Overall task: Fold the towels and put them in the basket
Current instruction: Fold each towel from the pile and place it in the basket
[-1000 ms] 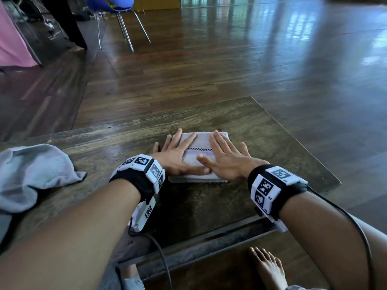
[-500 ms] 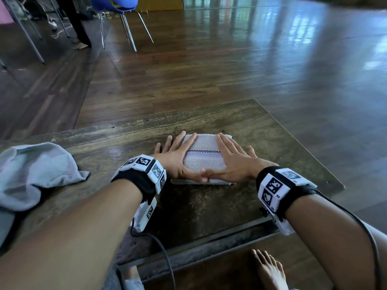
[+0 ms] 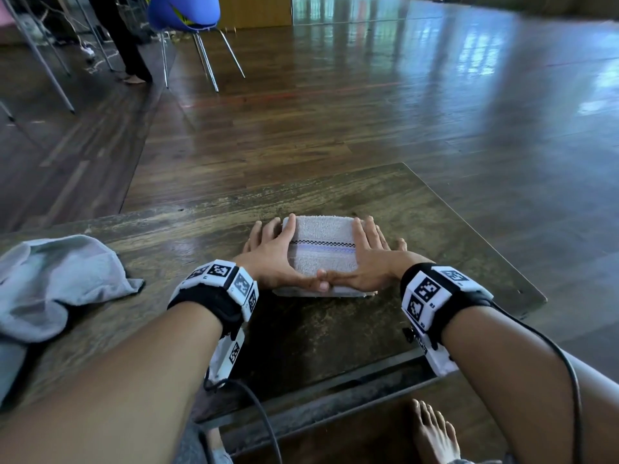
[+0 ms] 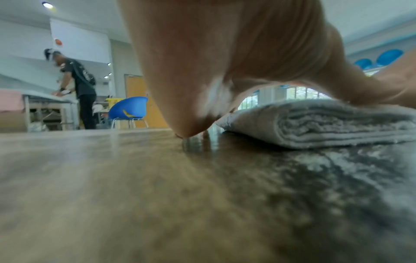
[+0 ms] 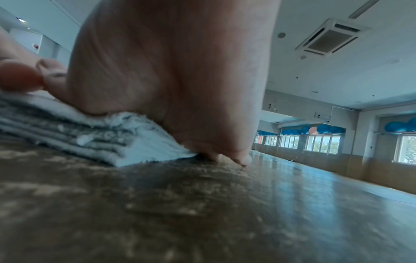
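1. Head view, far left: a loose grey towel (image 3: 50, 286) lies crumpled at the left edge of the worktop (image 3: 335, 329).
2. Centre: the left hand (image 3: 271, 259) cups the left side of the folded towel (image 3: 321, 249), fingers straight along its edge, thumb laid across the near side.
3. Right of centre: the right hand (image 3: 371, 259) mirrors it on the towel's right side, both thumbs touching at the near edge.
4. Left wrist view: the folded towel (image 4: 315, 124) lies flat in stacked layers under the hand (image 4: 225, 53).
5. Right wrist view: fingertips (image 5: 243, 158) touch the worktop beside the towel (image 5: 90, 138).
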Motion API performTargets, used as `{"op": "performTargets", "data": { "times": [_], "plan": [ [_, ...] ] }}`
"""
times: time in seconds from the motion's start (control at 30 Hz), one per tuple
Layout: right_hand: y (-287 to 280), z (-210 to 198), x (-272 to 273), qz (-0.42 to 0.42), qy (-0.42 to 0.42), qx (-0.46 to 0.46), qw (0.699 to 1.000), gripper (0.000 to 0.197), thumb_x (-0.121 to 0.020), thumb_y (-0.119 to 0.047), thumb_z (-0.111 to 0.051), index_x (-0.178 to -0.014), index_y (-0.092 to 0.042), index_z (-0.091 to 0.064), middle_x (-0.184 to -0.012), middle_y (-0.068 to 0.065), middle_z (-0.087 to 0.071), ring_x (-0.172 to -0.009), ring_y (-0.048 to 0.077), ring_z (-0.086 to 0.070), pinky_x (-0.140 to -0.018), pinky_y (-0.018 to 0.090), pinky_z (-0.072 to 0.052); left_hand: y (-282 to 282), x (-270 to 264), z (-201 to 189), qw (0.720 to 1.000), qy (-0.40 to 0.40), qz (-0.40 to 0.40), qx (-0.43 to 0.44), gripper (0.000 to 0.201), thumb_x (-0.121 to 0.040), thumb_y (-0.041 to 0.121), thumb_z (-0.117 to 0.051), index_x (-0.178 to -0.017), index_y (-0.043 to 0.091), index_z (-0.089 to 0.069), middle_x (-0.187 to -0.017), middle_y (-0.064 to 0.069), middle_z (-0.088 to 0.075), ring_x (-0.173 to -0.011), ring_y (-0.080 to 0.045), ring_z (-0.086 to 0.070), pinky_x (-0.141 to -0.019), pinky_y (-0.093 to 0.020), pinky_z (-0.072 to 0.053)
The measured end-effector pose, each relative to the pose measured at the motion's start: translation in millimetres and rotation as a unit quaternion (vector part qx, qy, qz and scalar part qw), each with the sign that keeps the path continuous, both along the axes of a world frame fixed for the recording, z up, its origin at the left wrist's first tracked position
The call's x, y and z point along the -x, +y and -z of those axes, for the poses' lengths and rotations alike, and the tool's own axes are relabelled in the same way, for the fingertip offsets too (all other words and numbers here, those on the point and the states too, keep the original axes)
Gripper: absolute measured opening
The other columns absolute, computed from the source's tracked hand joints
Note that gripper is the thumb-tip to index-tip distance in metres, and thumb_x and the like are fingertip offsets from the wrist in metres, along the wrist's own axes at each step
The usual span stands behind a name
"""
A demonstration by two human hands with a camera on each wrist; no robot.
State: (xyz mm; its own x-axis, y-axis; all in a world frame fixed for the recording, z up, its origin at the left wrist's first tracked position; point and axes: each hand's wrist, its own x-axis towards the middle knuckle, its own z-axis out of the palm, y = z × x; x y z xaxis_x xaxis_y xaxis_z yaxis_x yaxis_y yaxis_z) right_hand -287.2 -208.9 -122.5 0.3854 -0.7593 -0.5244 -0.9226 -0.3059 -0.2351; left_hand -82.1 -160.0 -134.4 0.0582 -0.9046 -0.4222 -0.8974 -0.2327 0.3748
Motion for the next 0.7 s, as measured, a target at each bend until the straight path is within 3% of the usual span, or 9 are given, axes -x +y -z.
{"op": "performTargets", "data": {
  "times": [0.13, 0.27, 0.33, 0.37, 0.43, 0.5, 0.57, 0.63, 0.7],
  "plan": [
    [3, -3, 0, 0.005, -0.005, -0.009, 1.000, 0.157, -0.031, -0.107, -0.021, -0.150, -0.022, 0.038, -0.159, 0.009, 0.042, -0.152, 0.024, 0.029, -0.119, 0.063, 0.013, 3, 2, 0, 0.999, 0.020, -0.020, 0.029, 0.163, -0.024, 0.095, -0.057, -0.155, 0.034, 0.019, -0.165, 0.008, 0.004, -0.151, -0.024, 0.016, -0.123, -0.054, -0.005],
    [11, 0, -1, 0.035, -0.028, 0.003, 0.999, 0.131, -0.053, -0.099, -0.006, -0.154, -0.025, 0.031, -0.164, 0.007, 0.033, -0.153, 0.021, 0.026, -0.121, 0.060, 0.012, 5, 7, -3, 0.994, 0.012, -0.060, 0.091, 0.158, -0.031, 0.101, -0.039, -0.159, 0.017, -0.001, -0.162, -0.004, -0.017, -0.149, -0.028, -0.002, -0.123, -0.047, -0.011],
    [18, 2, -2, 0.055, -0.051, 0.000, 0.997, 0.109, -0.072, -0.092, 0.001, -0.156, -0.028, 0.027, -0.165, 0.005, 0.030, -0.153, 0.020, 0.027, -0.122, 0.057, 0.015, 6, 12, -6, 0.990, 0.008, -0.091, 0.107, 0.144, -0.042, 0.104, -0.027, -0.150, 0.010, -0.031, -0.152, -0.010, -0.034, -0.144, -0.031, -0.016, -0.118, -0.046, -0.020],
    [21, 4, -3, 0.061, -0.060, -0.005, 0.996, 0.099, -0.080, -0.088, 0.002, -0.157, -0.030, 0.025, -0.166, 0.003, 0.030, -0.152, 0.019, 0.028, -0.121, 0.056, 0.017, 6, 15, -7, 0.987, -0.002, -0.104, 0.120, 0.127, -0.050, 0.104, -0.027, -0.133, 0.010, -0.049, -0.140, -0.012, -0.044, -0.138, -0.031, -0.024, -0.114, -0.046, -0.026],
    [26, 6, -2, 0.071, -0.075, -0.015, 0.995, 0.087, -0.088, -0.081, 0.002, -0.157, -0.033, 0.024, -0.166, 0.000, 0.030, -0.151, 0.017, 0.030, -0.121, 0.054, 0.019, 7, 21, -8, 0.979, -0.044, -0.133, 0.146, 0.092, -0.071, 0.093, -0.034, -0.106, 0.011, -0.059, -0.130, -0.012, -0.052, -0.132, -0.032, -0.033, -0.108, -0.046, -0.035],
    [32, 8, 0, 0.073, -0.088, -0.014, 0.993, 0.081, -0.092, -0.077, 0.000, -0.157, -0.034, 0.023, -0.166, -0.001, 0.029, -0.151, 0.017, 0.031, -0.120, 0.052, 0.020, 10, 27, -8, 0.971, -0.086, -0.181, 0.133, 0.080, -0.083, 0.078, -0.045, -0.113, 0.006, -0.063, -0.145, -0.017, -0.043, -0.136, -0.036, -0.037, -0.107, -0.050, -0.039],
    [40, 10, 3, 0.071, -0.098, -0.008, 0.993, 0.078, -0.095, -0.074, -0.001, -0.158, -0.034, 0.022, -0.167, -0.001, 0.028, -0.151, 0.017, 0.030, -0.119, 0.051, 0.020, 14, 33, -9, 0.966, -0.083, -0.219, 0.113, 0.072, -0.083, 0.068, -0.056, -0.117, 0.005, -0.064, -0.152, -0.020, -0.035, -0.132, -0.039, -0.045, -0.105, -0.051, -0.043],
    [48, 13, 5, 0.066, -0.108, 0.006, 0.992, 0.077, -0.096, -0.072, -0.004, -0.157, -0.033, 0.023, -0.168, 0.000, 0.023, -0.153, 0.018, 0.026, -0.121, 0.051, 0.018, 18, 35, -17, 0.963, -0.037, -0.238, 0.125, 0.054, -0.079, 0.055, -0.067, -0.104, 0.007, -0.067, -0.135, -0.020, -0.053, -0.117, -0.035, -0.057, -0.094, -0.045, -0.051],
    [54, 11, 8, 0.074, -0.125, 0.031, 0.989, 0.081, -0.097, -0.072, -0.007, -0.157, -0.027, 0.025, -0.170, 0.003, 0.014, -0.156, 0.021, 0.016, -0.123, 0.052, 0.010, 24, 34, -28, 0.950, 0.053, -0.267, 0.155, 0.037, -0.076, 0.044, -0.075, -0.084, 0.009, -0.063, -0.097, -0.010, -0.066, -0.084, -0.022, -0.064, -0.064, -0.032, -0.051]
  ]
}}
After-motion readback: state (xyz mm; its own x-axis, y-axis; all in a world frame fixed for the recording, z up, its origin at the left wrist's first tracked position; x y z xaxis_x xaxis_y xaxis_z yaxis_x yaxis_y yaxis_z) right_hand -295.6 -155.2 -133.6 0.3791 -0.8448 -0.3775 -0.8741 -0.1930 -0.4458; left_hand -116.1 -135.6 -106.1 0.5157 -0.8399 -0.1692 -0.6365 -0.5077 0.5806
